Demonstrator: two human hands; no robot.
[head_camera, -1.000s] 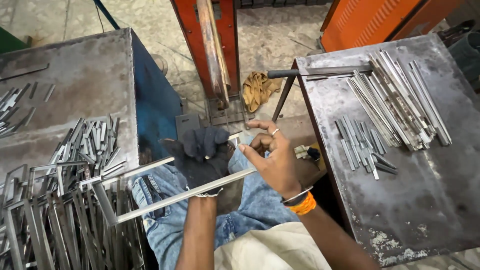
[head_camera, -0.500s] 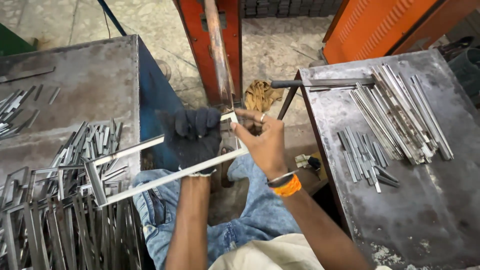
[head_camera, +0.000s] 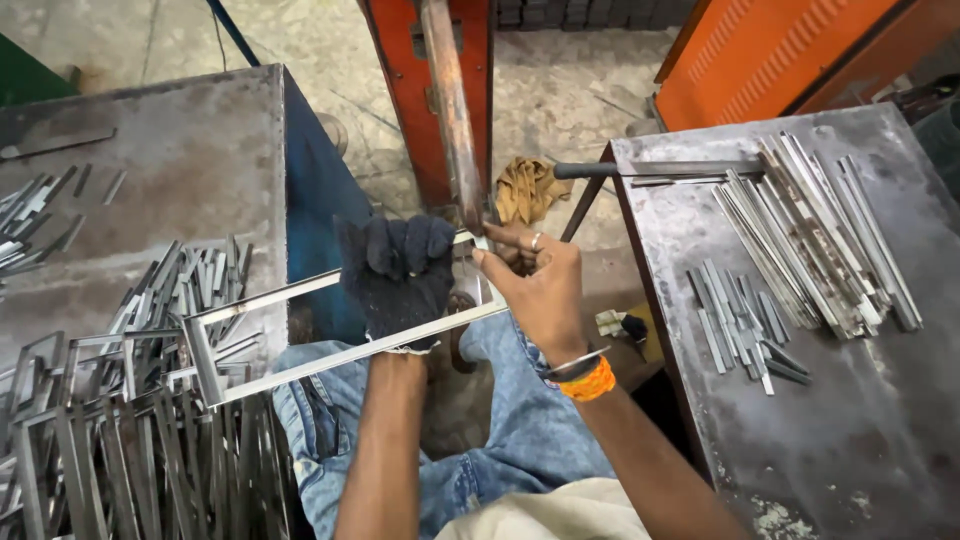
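The left hand (head_camera: 398, 280), in a dark glove, is clenched round the middle of a long metal frame (head_camera: 300, 335), apparently to steady it. The bare right hand (head_camera: 535, 285) pinches the frame's right end, fingers curled tight, likely guiding that end toward the lever (head_camera: 452, 110) just beyond the fingertips. Left of the gloved fingers lie finished frames (head_camera: 110, 430) on a table (head_camera: 180, 170). Right of the bare fingers, a second table (head_camera: 800, 430) carries strips (head_camera: 800, 230). Past the fingertips, a rag (head_camera: 525, 188) lies on the floor.
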